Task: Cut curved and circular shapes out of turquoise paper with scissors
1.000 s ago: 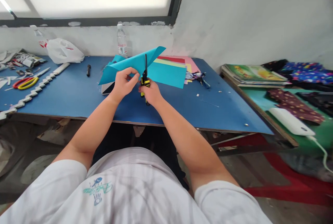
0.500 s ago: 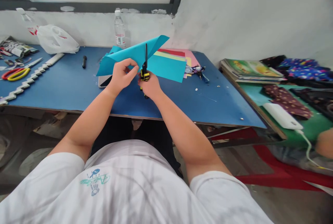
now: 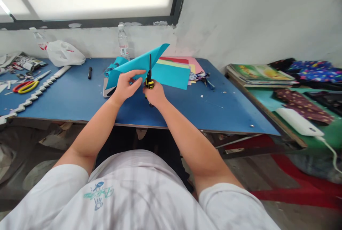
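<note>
A curled sheet of bright blue paper (image 3: 139, 61) is held up at a slant in front of me. My left hand (image 3: 127, 87) grips its lower edge, the index finger stretched along the paper and the thumb below. In my right hand (image 3: 155, 94) is a pair of scissors (image 3: 150, 83) with black and yellow handles. Their dark blades point up and away, lying against the paper; whether they are parted cannot be made out. Behind the hands lie more coloured sheets (image 3: 173, 75), blue on top, with yellow, red and pink showing.
On the blue table (image 3: 227, 108) are red-and-yellow scissors (image 3: 26, 86), a folded zigzag paper strip (image 3: 34, 96), a black marker (image 3: 90, 72), a plastic bag (image 3: 65, 53) and a water bottle (image 3: 123, 41). A green table (image 3: 260, 96) at right bears books (image 3: 263, 74) and a white power bank (image 3: 299, 121).
The view has tilted upward a little, so the table sits lower. My left index finger is straighter along the paper, and its thumb has moved slightly. Scissors and paper keep nearly the same relation.
</note>
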The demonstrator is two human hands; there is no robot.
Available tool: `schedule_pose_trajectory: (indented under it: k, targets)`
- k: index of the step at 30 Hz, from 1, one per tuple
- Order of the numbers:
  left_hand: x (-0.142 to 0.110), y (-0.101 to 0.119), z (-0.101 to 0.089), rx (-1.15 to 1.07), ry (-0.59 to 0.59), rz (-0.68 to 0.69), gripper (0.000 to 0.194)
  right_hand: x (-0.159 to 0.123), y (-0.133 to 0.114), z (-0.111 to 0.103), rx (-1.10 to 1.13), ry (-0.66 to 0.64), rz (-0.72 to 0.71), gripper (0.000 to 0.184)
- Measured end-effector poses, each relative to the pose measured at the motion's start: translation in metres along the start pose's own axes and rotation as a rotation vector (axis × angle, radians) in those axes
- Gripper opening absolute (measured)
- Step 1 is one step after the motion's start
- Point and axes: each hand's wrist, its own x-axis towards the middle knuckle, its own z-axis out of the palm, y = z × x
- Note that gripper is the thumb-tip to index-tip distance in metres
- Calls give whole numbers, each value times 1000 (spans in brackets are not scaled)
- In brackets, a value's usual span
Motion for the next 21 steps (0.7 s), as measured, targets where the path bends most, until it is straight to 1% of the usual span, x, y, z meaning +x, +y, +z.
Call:
schedule_pose_trajectory:
  k: [4,6,9,12,15,18,21]
  targets:
    - [-1,-2,-1,-9,-7,36,74,-2,-4,-1,2,1,-11,18]
    - [0,-3,-2,-17,2,53,78,-3,-6,0,6,-2,-17,17]
    - [0,-5,-1,-29,36,61,73,-5,-6,0,11,-14,-26,18]
    - [0,-8,0,-42,112,41,67,-6,-6,0,16,-25,-34,20]
    - [-1,-9,2,-62,197,-8,70,-6,-5,1,21,-32,-38,20]
    - [0,-7,4,-60,238,-43,76,-7,-5,2,31,-40,-42,18]
    - [1,-3,5,-46,269,-63,68,-7,-4,3,41,-44,-41,18]
